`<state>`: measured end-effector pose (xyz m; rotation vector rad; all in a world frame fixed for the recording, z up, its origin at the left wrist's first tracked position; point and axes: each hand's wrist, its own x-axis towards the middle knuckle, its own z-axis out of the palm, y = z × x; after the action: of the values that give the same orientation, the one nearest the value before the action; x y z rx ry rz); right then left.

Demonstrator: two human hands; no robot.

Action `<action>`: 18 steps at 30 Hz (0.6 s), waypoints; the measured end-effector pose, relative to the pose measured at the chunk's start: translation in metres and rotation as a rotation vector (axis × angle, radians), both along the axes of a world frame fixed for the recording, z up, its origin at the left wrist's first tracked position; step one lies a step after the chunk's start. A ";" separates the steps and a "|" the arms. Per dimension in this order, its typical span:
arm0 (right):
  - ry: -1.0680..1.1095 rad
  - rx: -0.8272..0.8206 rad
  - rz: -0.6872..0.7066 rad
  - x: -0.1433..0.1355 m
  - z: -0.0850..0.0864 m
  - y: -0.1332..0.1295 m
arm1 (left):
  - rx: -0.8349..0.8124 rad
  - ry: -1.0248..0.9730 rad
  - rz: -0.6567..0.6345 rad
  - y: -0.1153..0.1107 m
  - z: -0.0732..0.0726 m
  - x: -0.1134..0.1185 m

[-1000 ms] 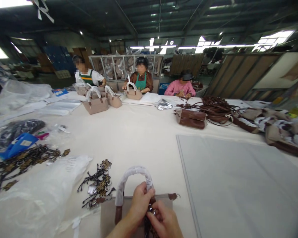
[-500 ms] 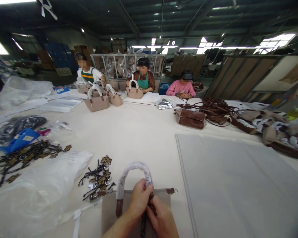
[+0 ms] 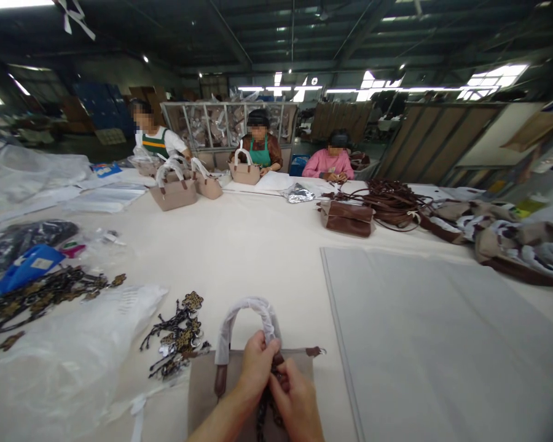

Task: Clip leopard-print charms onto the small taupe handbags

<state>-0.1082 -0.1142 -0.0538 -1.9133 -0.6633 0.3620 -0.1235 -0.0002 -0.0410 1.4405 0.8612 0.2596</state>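
Observation:
A taupe handbag (image 3: pixel 203 393) lies at the bottom centre, its arched handle wrapped in white tissue with brown leather ends. My left hand (image 3: pixel 258 365) is closed around the right lower end of that handle. Just to its right, my right hand (image 3: pixel 295 393) pinches at a dark braided bag charm (image 3: pixel 262 411) that hangs against the bag front; the fingertips partly hide its upper end. To the left of the bag lies a small pile of leopard-print flower charms (image 3: pixel 182 334) with black cords and metal rings.
A crumpled clear plastic bag (image 3: pixel 74 362) and more flower charms (image 3: pixel 50 294) lie at left. A grey sheet (image 3: pixel 433 344) covers the right side. Finished-looking handbags (image 3: pixel 175 193), a brown leather pouch (image 3: pixel 348 218) and coiled straps (image 3: pixel 389 202) stand farther back. Three people sit across the table.
My right fingers have shifted slightly at the handle's end, and more of the dark charm shows below them. My left hand keeps its grip. The whole view has turned slightly right.

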 end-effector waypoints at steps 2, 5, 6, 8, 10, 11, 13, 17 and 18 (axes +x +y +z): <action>-0.038 -0.007 -0.011 -0.001 -0.003 -0.002 | -0.012 -0.011 0.000 -0.001 -0.001 0.001; -0.092 -0.026 -0.022 0.000 -0.004 -0.001 | -0.008 -0.023 0.010 -0.001 -0.007 0.002; -0.093 -0.028 -0.029 0.000 -0.004 -0.001 | 0.001 -0.025 0.017 -0.001 -0.009 0.002; -0.033 -0.016 -0.054 0.003 -0.005 0.002 | 0.022 -0.028 0.029 -0.001 -0.015 0.002; 0.085 0.016 -0.104 0.005 -0.009 0.005 | 0.042 -0.029 0.038 -0.002 -0.020 0.002; 0.142 0.030 -0.133 0.006 -0.011 0.007 | 0.051 -0.032 0.041 -0.002 -0.022 0.002; 0.219 0.048 -0.169 0.007 -0.015 0.009 | 0.062 -0.040 0.046 -0.002 -0.025 0.001; 0.241 0.040 -0.152 0.006 -0.018 0.003 | 0.022 -0.065 0.014 -0.001 -0.024 -0.001; 0.214 0.025 -0.133 0.006 -0.018 0.000 | 0.002 -0.072 0.000 -0.001 -0.023 -0.001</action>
<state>-0.1019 -0.1139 -0.0718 -1.8515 -0.3955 0.4641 -0.1244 -0.0013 -0.0637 1.4246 0.8024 0.3103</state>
